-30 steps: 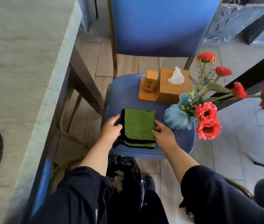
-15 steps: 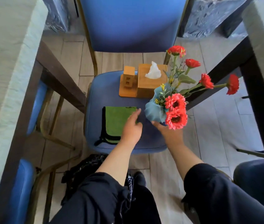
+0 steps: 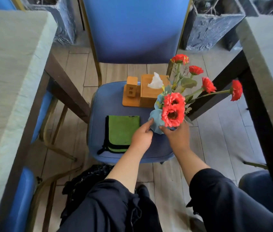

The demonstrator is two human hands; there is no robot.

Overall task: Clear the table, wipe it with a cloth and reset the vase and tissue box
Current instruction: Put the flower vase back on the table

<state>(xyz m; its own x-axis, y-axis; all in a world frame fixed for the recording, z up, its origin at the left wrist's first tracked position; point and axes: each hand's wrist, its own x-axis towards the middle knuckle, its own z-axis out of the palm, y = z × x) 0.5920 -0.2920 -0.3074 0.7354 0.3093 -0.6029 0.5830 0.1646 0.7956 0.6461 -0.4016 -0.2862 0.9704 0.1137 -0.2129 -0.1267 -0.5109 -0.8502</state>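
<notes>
A light blue vase (image 3: 155, 119) with red flowers (image 3: 173, 108) stands on the right side of a blue chair seat (image 3: 110, 101). My left hand (image 3: 141, 137) touches the vase's left side and my right hand (image 3: 177, 139) cups its right side and base. A folded green cloth with black trim (image 3: 120, 133) lies flat on the seat, left of my left hand. Behind the vase stands a wooden tissue box (image 3: 150, 94) with a white tissue sticking out, on a wooden stand with a small block (image 3: 131, 89).
A grey stone-topped table (image 3: 6, 77) fills the left side, and another table (image 3: 269, 67) runs along the right. The chair's blue backrest (image 3: 135, 29) rises behind the seat. A black plastic bag (image 3: 85, 178) lies on the floor below. Grey planters (image 3: 211, 25) stand at the back.
Both hands left the green cloth and moved right to the vase. My left hand went from over the cloth's edge to the vase's side. The camera view shifted right.
</notes>
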